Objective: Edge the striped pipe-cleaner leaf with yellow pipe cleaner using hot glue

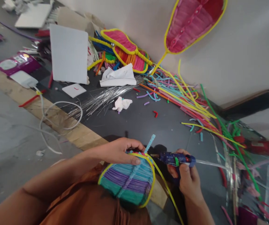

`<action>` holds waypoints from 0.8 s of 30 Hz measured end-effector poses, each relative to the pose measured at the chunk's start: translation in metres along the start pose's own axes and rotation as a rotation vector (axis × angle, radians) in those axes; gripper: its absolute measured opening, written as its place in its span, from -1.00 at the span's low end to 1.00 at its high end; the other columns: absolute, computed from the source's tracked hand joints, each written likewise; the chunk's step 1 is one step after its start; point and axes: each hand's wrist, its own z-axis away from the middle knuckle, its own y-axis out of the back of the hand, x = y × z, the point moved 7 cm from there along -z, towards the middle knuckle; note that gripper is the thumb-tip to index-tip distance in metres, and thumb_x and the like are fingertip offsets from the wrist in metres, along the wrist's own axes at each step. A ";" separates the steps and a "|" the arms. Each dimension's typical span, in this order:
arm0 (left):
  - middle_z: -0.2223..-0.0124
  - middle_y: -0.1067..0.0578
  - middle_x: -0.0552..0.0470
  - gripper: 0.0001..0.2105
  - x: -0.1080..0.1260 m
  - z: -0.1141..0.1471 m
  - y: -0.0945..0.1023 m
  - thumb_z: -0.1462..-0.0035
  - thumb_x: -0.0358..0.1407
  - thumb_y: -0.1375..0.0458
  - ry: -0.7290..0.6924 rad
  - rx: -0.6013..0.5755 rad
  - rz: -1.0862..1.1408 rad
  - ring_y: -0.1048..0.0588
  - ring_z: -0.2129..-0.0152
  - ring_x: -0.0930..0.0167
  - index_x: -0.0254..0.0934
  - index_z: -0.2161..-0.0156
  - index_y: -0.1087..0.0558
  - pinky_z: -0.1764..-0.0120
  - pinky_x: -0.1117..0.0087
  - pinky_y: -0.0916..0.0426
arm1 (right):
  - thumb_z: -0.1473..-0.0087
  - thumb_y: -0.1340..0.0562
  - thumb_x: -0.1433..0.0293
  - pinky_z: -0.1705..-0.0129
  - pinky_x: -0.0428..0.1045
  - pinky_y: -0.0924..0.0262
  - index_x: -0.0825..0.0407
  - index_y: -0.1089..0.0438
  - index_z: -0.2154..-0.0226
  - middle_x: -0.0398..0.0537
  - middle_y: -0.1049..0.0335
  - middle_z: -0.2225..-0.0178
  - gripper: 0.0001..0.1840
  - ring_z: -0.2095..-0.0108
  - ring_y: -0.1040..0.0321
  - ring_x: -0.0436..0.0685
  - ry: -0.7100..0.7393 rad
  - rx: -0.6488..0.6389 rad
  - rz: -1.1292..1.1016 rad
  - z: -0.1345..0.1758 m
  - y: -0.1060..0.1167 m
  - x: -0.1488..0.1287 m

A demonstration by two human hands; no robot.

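Note:
My left hand (122,151) grips the top edge of an oval pipe-cleaner piece (129,178), its thumb on the front face. The piece has light blue, purple and teal bands inside a yellow border. A light blue stem (150,143) sticks up from its top. One yellow pipe cleaner (168,187) runs off its right edge and hangs down. In my right hand (187,175) is a dark blue glue gun (176,158), with a clear glue stick (211,163) coming out of its back. Its nozzle points left, close to the yellow border near the stem; contact cannot be made out.
Loose coloured pipe cleaners (183,100) and silvery wires (101,100) lie across the dark table (134,125). A pink yellow-edged piece (190,28) stands against the wall. A white board (69,54), a purple device (18,62) and a white cable (46,125) are at left.

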 end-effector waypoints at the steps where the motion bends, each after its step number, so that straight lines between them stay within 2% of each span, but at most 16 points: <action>1: 0.26 -0.47 0.10 -0.74 0.000 0.000 0.000 -0.06 -0.23 -0.20 -0.001 0.001 0.001 -0.40 0.36 0.46 -0.31 0.15 -0.43 0.30 0.54 -0.25 | -0.23 -0.10 0.10 0.54 -0.10 0.00 -0.07 -0.19 0.04 -0.28 -0.17 0.66 -0.66 0.63 -0.06 -0.03 0.001 -0.001 -0.003 0.000 -0.001 -0.001; 8: 0.27 -0.47 0.10 -0.75 0.000 -0.001 0.000 -0.05 -0.24 -0.20 0.003 -0.001 0.002 -0.39 0.36 0.47 -0.30 0.16 -0.44 0.30 0.54 -0.25 | -0.22 -0.11 0.10 0.55 -0.09 -0.01 -0.07 -0.19 0.05 -0.29 -0.16 0.67 -0.66 0.63 -0.06 -0.02 0.010 0.005 0.012 0.001 0.001 -0.002; 12: 0.26 -0.47 0.09 -0.75 0.000 0.000 0.001 -0.05 -0.23 -0.19 0.009 0.002 0.003 -0.39 0.35 0.45 -0.31 0.17 -0.44 0.30 0.53 -0.26 | -0.22 -0.10 0.08 0.54 -0.08 -0.02 -0.11 -0.20 0.07 -0.28 -0.18 0.66 -0.68 0.64 -0.08 0.01 0.021 0.051 0.004 -0.002 0.000 -0.004; 14: 0.26 -0.47 0.08 -0.75 0.000 0.000 0.001 -0.06 -0.22 -0.19 0.013 0.001 0.000 -0.39 0.34 0.44 -0.30 0.16 -0.45 0.30 0.53 -0.27 | -0.22 -0.06 0.04 0.54 -0.06 -0.02 -0.10 -0.25 0.14 -0.26 -0.19 0.66 -0.67 0.64 -0.09 0.03 0.022 0.081 -0.023 -0.005 -0.001 -0.007; 17: 0.25 -0.48 0.07 -0.74 0.000 0.001 0.001 -0.08 -0.21 -0.18 0.039 -0.009 0.022 -0.41 0.33 0.43 -0.30 0.15 -0.44 0.28 0.52 -0.28 | -0.15 -0.01 -0.10 0.57 -0.04 -0.01 -0.05 -0.31 0.36 -0.22 -0.15 0.68 -0.51 0.66 -0.07 0.04 -0.044 0.091 -0.062 -0.013 -0.002 -0.009; 21: 0.33 -0.45 0.09 -0.72 0.000 0.000 0.000 -0.11 -0.15 -0.16 0.062 -0.035 0.069 -0.38 0.42 0.47 -0.31 0.17 -0.41 0.36 0.54 -0.27 | -0.07 0.11 -0.24 0.59 -0.03 0.03 -0.02 -0.21 0.69 -0.21 0.00 0.76 -0.28 0.68 0.06 0.01 -0.194 -0.045 -0.202 -0.021 -0.006 -0.006; 24: 0.36 -0.41 0.11 -0.70 -0.001 -0.002 0.002 -0.08 -0.12 -0.16 0.082 -0.017 0.024 -0.35 0.45 0.47 -0.31 0.17 -0.40 0.39 0.54 -0.25 | -0.07 0.17 -0.26 0.59 -0.04 0.09 -0.05 -0.07 0.78 -0.27 0.16 0.82 -0.24 0.72 0.21 -0.02 -0.254 -0.116 -0.316 -0.024 -0.005 -0.006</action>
